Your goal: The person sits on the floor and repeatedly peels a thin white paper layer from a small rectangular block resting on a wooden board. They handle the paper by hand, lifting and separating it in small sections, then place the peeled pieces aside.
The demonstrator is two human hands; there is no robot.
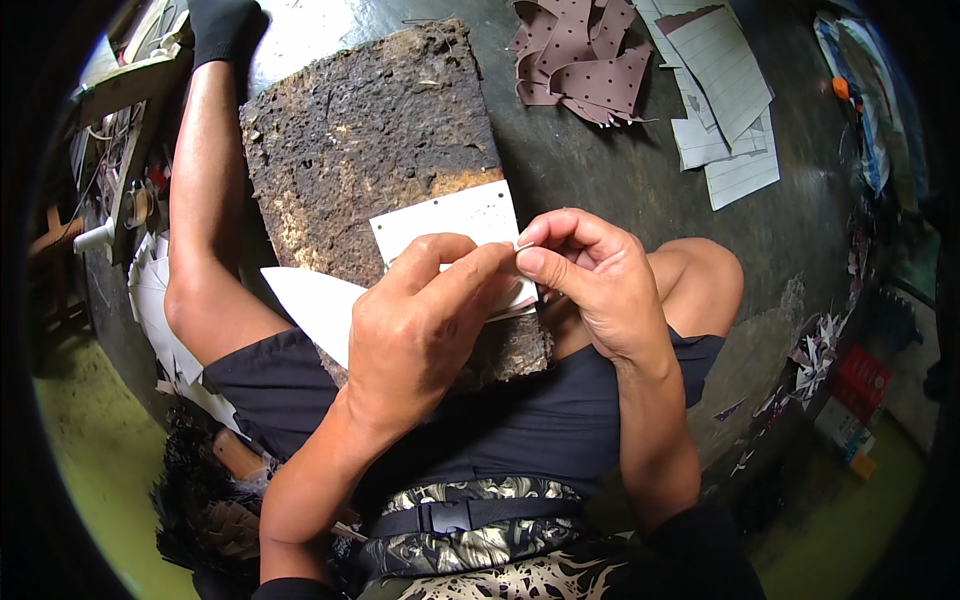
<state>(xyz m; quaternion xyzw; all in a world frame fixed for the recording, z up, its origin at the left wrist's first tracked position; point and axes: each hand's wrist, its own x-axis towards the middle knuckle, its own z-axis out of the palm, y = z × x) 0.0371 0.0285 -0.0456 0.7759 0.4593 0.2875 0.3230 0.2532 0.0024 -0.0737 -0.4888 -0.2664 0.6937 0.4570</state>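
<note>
My left hand (415, 310) is closed, its fingers curled over a white dotted sheet (465, 208) and a white pointed piece (310, 300). What its fingertips hold is hidden under the hand. My right hand (595, 285) pinches a tiny white bit (522, 247) between thumb and forefinger, right against the left fingertips. Beneath both hands lies a rough, dark, crusted board (365, 145), resting across my lap and reaching away between my legs. Another layer shows under the dotted sheet's near right corner.
Mauve cut pieces with dark dots (590, 65) lie on the dark floor beyond the board. White and grey sheets (725, 95) are stacked at far right. Scraps (820, 340) litter the right edge. A wooden frame (125, 90) and white sheets (155, 290) are at left.
</note>
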